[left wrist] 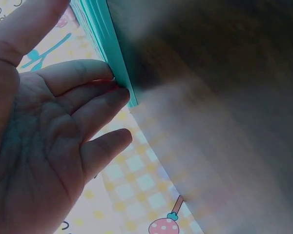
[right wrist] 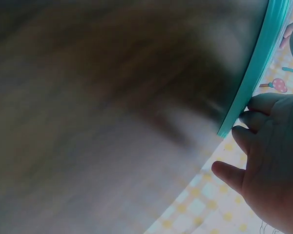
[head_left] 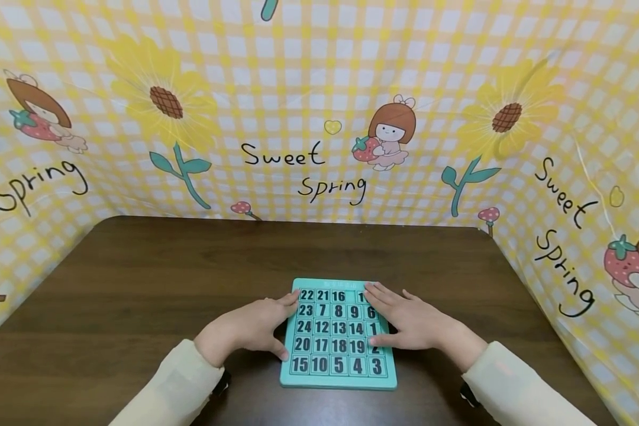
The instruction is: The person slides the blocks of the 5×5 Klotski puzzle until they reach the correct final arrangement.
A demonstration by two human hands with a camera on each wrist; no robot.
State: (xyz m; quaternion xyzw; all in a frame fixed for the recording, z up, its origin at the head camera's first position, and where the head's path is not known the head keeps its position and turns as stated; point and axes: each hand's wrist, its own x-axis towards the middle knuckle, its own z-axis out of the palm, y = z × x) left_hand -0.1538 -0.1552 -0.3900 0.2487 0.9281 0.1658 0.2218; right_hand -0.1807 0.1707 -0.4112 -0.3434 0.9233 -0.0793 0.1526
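Note:
A turquoise number slide puzzle point(head_left: 338, 383) lies flat on the table, its white-edged tiles bearing black numbers in a square grid. One gap shows in the top row, right of the 16. My left hand point(head_left: 252, 325) touches the puzzle's left side, fingertips near the 22 and thumb by the lower left edge. Across the right side lies my right hand point(head_left: 412, 319), its fingers extended over the upper right corner and its thumb on the 2 tile. Those fingers partly cover the top right tile. Both wrist views show fairly straight fingers against the puzzle's side wall point(left wrist: 105, 39).
The dark brown wooden table point(head_left: 191, 260) surrounds the puzzle. A yellow-and-white checked cloth point(head_left: 277, 77) with flowers and "Sweet Spring" lettering rises behind the table and along both sides. Light sleeves point(head_left: 173, 378) cover the forearms.

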